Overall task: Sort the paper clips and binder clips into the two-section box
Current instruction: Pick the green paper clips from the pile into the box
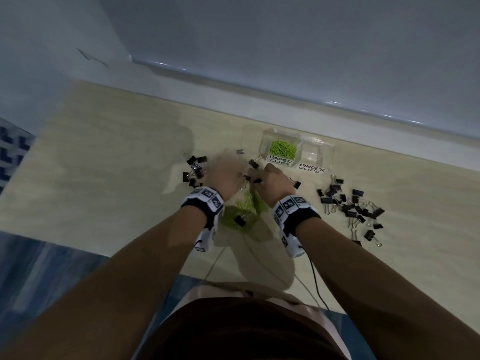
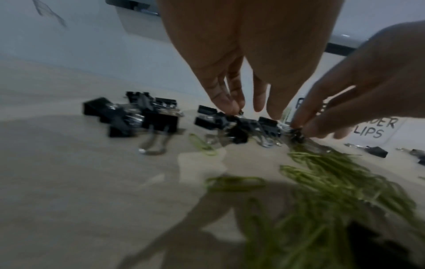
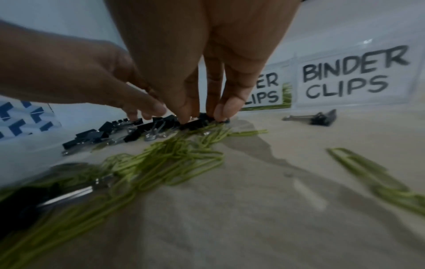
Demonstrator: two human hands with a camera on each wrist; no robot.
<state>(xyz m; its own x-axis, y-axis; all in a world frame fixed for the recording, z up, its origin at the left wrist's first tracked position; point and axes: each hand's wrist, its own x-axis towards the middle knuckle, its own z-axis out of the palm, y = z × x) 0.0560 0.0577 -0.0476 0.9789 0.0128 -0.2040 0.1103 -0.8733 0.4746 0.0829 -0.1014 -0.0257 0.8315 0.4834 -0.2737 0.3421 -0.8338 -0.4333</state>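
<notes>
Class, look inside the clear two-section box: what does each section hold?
The section labelled PAPER CLIPS holds green paper clips. The section labelled BINDER CLIPS looks empty, though the labels hide each section's front bottom.

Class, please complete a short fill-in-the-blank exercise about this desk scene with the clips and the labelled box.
1. The clear plastic two-section box holds green paper clips in the section labelled ____ CLIPS.
2. The section labelled BINDER CLIPS is ____.
3. The right hand pinches a small ____ binder clip on the table.
4. The loose paper clips on the table are ____ in colour.

Missing words: PAPER; empty; black; green
</notes>
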